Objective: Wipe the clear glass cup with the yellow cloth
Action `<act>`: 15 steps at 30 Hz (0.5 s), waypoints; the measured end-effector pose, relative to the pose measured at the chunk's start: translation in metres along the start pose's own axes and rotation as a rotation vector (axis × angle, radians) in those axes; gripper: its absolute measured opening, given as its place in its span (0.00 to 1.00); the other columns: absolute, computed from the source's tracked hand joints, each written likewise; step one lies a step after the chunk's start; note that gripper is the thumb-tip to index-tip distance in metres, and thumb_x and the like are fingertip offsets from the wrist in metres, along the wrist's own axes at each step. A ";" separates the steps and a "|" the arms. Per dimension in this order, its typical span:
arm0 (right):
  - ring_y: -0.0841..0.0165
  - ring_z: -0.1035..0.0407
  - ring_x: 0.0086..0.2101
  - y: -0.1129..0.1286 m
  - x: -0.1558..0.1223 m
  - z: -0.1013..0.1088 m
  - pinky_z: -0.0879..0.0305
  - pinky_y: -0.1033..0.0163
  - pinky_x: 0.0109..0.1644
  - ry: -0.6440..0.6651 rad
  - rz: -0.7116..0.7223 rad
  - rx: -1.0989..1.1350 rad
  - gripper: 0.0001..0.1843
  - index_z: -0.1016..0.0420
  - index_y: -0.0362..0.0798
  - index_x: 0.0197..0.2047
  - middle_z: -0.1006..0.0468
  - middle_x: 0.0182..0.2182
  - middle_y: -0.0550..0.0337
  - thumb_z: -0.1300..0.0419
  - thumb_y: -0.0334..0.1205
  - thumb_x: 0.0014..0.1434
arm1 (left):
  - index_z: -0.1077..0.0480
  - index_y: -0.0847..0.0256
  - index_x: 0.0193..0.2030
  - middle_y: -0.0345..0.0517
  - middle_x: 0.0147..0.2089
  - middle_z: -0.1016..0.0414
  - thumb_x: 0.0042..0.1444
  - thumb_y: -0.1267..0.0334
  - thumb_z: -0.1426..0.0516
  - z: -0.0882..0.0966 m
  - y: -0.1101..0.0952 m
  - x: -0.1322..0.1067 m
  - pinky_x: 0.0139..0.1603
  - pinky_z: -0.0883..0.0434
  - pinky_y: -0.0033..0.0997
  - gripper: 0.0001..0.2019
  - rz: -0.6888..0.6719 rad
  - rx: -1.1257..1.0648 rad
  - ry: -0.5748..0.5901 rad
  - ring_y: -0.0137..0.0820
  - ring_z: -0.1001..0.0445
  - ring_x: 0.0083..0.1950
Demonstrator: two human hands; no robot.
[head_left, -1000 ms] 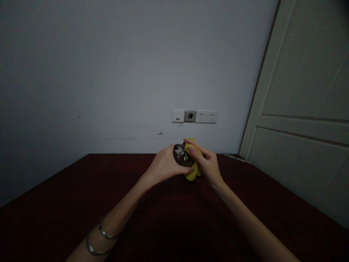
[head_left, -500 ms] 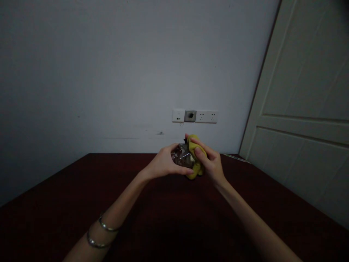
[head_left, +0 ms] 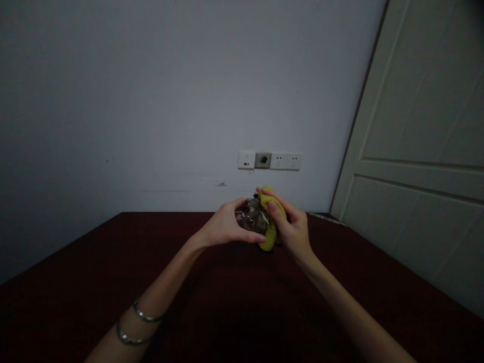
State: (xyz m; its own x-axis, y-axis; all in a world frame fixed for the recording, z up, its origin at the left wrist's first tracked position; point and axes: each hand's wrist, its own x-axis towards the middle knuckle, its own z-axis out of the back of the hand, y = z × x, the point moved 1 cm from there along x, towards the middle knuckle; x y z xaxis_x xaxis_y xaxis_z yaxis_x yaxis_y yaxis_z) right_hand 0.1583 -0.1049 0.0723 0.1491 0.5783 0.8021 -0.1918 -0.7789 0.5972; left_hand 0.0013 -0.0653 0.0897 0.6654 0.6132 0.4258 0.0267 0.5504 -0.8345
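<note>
My left hand (head_left: 225,225) is closed round a clear, dark-tinted glass vessel (head_left: 250,216), thumb below and fingers behind it. Its exact kind is hard to make out in the dim light. In my right hand (head_left: 294,226) is a bunched yellow cloth (head_left: 269,241), pinched between thumb and fingers. The cloth presses against the right end of the glass vessel and covers that end. Both things are held up above the dark red table (head_left: 212,302).
A row of wall sockets (head_left: 285,161) with a grey plate (head_left: 263,160) is set in the pale wall (head_left: 170,101) behind. To the right stands a panelled door (head_left: 423,151). A thin strip (head_left: 327,219) lies at the table's back right edge.
The glass vessel has turned slightly in my left hand. The cloth has shifted a little against it, with its lower fold hanging lower. Both hands keep their hold.
</note>
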 end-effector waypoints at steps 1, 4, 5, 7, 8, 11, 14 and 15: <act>0.62 0.29 0.52 0.003 -0.002 -0.001 0.36 0.49 0.59 0.004 0.031 -0.041 0.14 0.23 0.56 0.49 0.22 0.50 0.58 0.43 0.45 0.60 | 0.34 0.64 0.51 0.51 0.47 0.26 0.35 0.62 0.30 0.000 0.001 0.000 0.50 0.30 0.41 0.34 0.000 0.007 -0.010 0.39 0.27 0.48; 0.62 0.32 0.55 0.011 -0.008 -0.005 0.37 0.51 0.60 0.085 0.195 -0.147 0.15 0.24 0.58 0.50 0.26 0.55 0.59 0.42 0.40 0.60 | 0.34 0.65 0.51 0.51 0.47 0.26 0.37 0.62 0.31 0.003 0.003 0.001 0.46 0.29 0.38 0.32 0.009 0.016 -0.060 0.37 0.26 0.45; 0.62 0.33 0.56 0.013 -0.011 -0.006 0.38 0.52 0.60 0.110 0.242 -0.159 0.16 0.24 0.59 0.50 0.29 0.57 0.60 0.41 0.38 0.59 | 0.34 0.65 0.51 0.51 0.46 0.26 0.38 0.62 0.31 0.003 0.003 0.001 0.44 0.28 0.38 0.31 0.012 0.018 -0.071 0.36 0.26 0.43; 0.62 0.34 0.56 0.012 -0.013 -0.007 0.38 0.52 0.60 0.118 0.270 -0.143 0.16 0.24 0.60 0.50 0.32 0.59 0.61 0.41 0.37 0.58 | 0.35 0.65 0.51 0.50 0.45 0.26 0.38 0.61 0.31 0.005 0.004 0.001 0.41 0.28 0.37 0.32 0.015 0.050 -0.080 0.35 0.26 0.41; 0.62 0.33 0.56 0.010 -0.012 -0.007 0.37 0.52 0.60 0.098 0.247 -0.120 0.15 0.24 0.60 0.49 0.31 0.59 0.61 0.41 0.38 0.59 | 0.35 0.65 0.50 0.50 0.45 0.26 0.37 0.60 0.31 0.006 0.004 0.001 0.41 0.28 0.37 0.32 0.013 0.083 -0.080 0.36 0.26 0.41; 0.62 0.30 0.53 0.005 -0.008 -0.005 0.35 0.51 0.59 0.023 0.090 -0.039 0.14 0.22 0.58 0.48 0.26 0.54 0.59 0.41 0.41 0.59 | 0.34 0.65 0.51 0.51 0.45 0.26 0.34 0.58 0.30 0.008 0.003 0.000 0.44 0.28 0.40 0.35 0.001 0.183 -0.061 0.38 0.27 0.44; 0.62 0.28 0.50 0.003 -0.002 -0.002 0.34 0.50 0.57 0.003 -0.045 0.001 0.14 0.22 0.55 0.47 0.21 0.49 0.57 0.40 0.45 0.58 | 0.34 0.66 0.51 0.50 0.45 0.26 0.33 0.56 0.30 0.008 0.001 -0.001 0.46 0.29 0.40 0.37 -0.004 0.232 -0.034 0.39 0.27 0.45; 0.62 0.28 0.50 0.003 -0.002 -0.001 0.34 0.50 0.57 0.009 -0.045 -0.007 0.13 0.21 0.55 0.46 0.21 0.48 0.58 0.40 0.44 0.58 | 0.34 0.66 0.51 0.50 0.45 0.26 0.33 0.56 0.30 0.007 0.000 -0.001 0.46 0.29 0.40 0.37 -0.007 0.256 -0.037 0.39 0.27 0.45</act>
State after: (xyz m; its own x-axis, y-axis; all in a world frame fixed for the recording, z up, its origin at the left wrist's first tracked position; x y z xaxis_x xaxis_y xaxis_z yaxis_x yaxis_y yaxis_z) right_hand 0.1562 -0.1083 0.0731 0.1492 0.6147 0.7745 -0.1923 -0.7503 0.6326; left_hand -0.0046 -0.0617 0.0918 0.6376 0.6269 0.4476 -0.1622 0.6773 -0.7176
